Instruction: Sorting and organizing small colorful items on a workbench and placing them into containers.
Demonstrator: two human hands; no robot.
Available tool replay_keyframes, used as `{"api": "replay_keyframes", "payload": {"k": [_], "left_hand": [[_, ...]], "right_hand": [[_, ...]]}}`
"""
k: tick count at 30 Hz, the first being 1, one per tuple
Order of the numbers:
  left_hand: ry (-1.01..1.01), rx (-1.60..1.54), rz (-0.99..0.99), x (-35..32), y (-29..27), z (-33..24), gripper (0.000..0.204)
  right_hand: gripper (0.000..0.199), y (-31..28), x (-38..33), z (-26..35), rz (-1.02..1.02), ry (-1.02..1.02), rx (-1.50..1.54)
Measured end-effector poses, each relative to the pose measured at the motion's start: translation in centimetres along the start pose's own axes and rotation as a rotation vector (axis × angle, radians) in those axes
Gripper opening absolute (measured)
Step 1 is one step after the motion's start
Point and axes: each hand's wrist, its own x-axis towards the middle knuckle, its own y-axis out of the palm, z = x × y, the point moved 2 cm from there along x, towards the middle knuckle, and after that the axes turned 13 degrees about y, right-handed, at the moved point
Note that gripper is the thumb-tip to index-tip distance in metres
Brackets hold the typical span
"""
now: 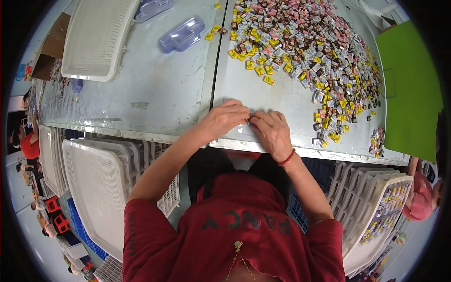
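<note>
Two hands on the table edge, left hand (pixel 225 120) and right hand (pixel 271 131), fingertips meeting. One huge pile of small wrapped candies (pixel 310 51) toward 1 o'clock, way too many to count. Two clear plastic boxes (pixel 181 35) up at 11 o'clock. One white tray (pixel 96 40) on the table at 10 o'clock. One green board (pixel 411 89) at 3 o'clock. One red bracelet (pixel 287 158).

The person is wearing a short-sleeved red cotton shirt (pixel 235 235) with dark lettering and a red beaded bracelet (pixel 287 158) circling the right wrist.
</note>
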Motion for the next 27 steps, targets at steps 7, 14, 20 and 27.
{"api": "replay_keyframes", "payload": {"k": [7, 14, 20, 27], "left_hand": [[-0.002, 0.090, -0.137, -1.1, 0.6, -0.8, 0.033], [-0.159, 0.217, 0.038, -0.2, -0.1, -1.8, 0.048], [-0.172, 0.176, -0.254, 4.1, -0.3, 3.9, 0.023], [-0.170, 0.254, -0.160, 7.8, 1.7, 7.7, 0.010]], "right_hand": [[0.022, 0.3, -0.6, 0.4, -0.088, -0.041, 0.035], [0.029, -0.9, 0.9, -0.1, -0.095, -0.002, 0.013], [0.022, -1.5, 5.4, -3.9, -0.154, 0.162, -0.030], [0.018, 0.2, 7.8, -7.2, -0.206, 0.160, -0.079]]}}
